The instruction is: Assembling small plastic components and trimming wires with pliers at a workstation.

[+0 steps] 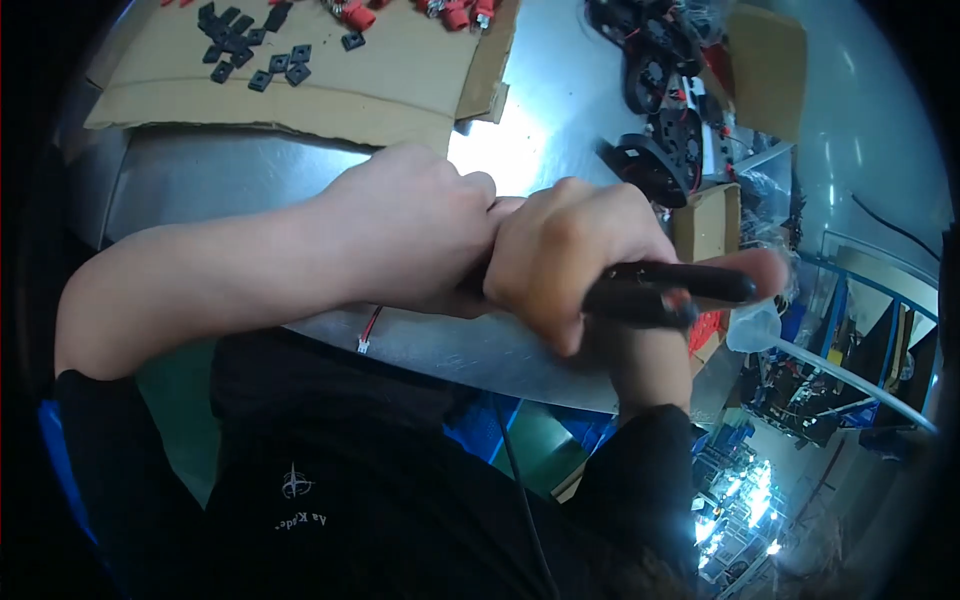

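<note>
Black-handled tool (pixel 700 282), head hidden

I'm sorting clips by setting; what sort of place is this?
Probably an assembly workshop: there's a metal bench, loose black square parts on cardboard, and a black-handled tool in the right hand.

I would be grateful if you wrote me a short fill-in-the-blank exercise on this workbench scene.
1. The right hand grips a tool whose handles are coloured ____.
2. The small dark squares lie on a flat sheet of brown ____.
3. Just below the left forearm in the picture, a thin wire ends in a small plug coloured ____.
4. The parts to the right of those squares are mostly bright ____.

Missing words: black; cardboard; white; red.
</note>
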The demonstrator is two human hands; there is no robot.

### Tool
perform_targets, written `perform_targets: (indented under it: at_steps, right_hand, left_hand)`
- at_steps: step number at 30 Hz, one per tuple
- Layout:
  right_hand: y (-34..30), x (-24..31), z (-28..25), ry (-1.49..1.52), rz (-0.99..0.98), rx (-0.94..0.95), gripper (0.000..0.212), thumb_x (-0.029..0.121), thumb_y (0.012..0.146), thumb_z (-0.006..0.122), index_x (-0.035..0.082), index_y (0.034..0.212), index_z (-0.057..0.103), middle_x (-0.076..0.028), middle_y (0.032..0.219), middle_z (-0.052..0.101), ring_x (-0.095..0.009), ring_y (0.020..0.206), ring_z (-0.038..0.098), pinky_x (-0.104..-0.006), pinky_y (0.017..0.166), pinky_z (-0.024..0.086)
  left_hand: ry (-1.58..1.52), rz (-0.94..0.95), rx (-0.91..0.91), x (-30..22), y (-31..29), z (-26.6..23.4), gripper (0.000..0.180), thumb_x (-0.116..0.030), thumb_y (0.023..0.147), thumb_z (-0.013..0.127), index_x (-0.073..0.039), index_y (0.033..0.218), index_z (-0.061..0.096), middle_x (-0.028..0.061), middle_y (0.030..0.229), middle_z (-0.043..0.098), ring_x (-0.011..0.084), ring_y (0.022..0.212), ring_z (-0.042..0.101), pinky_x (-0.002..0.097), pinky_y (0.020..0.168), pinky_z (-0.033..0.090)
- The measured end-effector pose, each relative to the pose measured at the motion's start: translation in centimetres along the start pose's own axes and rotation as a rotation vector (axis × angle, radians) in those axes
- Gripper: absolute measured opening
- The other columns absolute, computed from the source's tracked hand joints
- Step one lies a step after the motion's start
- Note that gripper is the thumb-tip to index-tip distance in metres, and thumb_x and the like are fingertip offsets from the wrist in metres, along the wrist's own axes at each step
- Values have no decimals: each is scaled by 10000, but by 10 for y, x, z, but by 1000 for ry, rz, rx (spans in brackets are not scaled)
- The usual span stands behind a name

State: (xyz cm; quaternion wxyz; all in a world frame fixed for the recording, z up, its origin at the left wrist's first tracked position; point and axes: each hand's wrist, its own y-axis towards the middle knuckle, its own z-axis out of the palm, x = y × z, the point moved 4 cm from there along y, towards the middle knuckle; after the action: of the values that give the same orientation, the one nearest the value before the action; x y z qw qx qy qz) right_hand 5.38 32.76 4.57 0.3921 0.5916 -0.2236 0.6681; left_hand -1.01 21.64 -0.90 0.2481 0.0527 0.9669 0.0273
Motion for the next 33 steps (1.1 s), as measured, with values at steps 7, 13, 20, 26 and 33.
perform_targets:
  at_steps: [7, 13, 20, 26, 33]
  right_hand:
    - [-47, 6, 34, -53, -429, -855, 872, 937, 830, 486, 110, 1103, 513, -4, 766, 414, -109, 600, 378, -282, 520, 316]
    - [-37, 7, 48, -94, -439, -980, 944, 949, 790, 530, 78, 1154, 513, -19, 806, 431, -121, 634, 395, -295, 569, 326]
    - [-34, -3, 47, -118, -417, -991, 969, 989, 751, 509, 87, 1107, 500, -10, 784, 418, -114, 613, 371, -286, 554, 304]
    - [-25, -12, 61, -298, -457, -1021, 888, 979, 719, 556, 146, 1016, 472, 15, 728, 387, -118, 590, 345, -304, 532, 271]
    - [-36, -5, 61, -287, -442, -866, 707, 696, 813, 774, 59, 1023, 553, -52, 782, 519, -169, 663, 461, -355, 630, 374]
  left_hand:
    - [133, -69, -117, -16, -11, -1, 605, -566, 826, 784, -59, 1066, 557, 108, 817, 663, 253, 688, 718, 350, 570, 566]
    - [201, 24, -306, -20, -12, -1, 607, -542, 806, 814, -65, 1068, 544, 89, 832, 638, 218, 684, 704, 333, 523, 542]
    - [209, -40, -251, -21, -12, 2, 580, -513, 835, 800, -56, 1078, 538, 97, 828, 636, 225, 678, 707, 337, 543, 557]
    - [152, -150, -171, -21, -13, 0, 543, -495, 884, 767, -43, 1086, 541, 119, 840, 667, 240, 683, 719, 351, 559, 573]
    - [106, -151, -149, -20, -10, -5, 533, -510, 917, 738, -34, 1072, 553, 104, 821, 686, 240, 704, 728, 353, 580, 584]
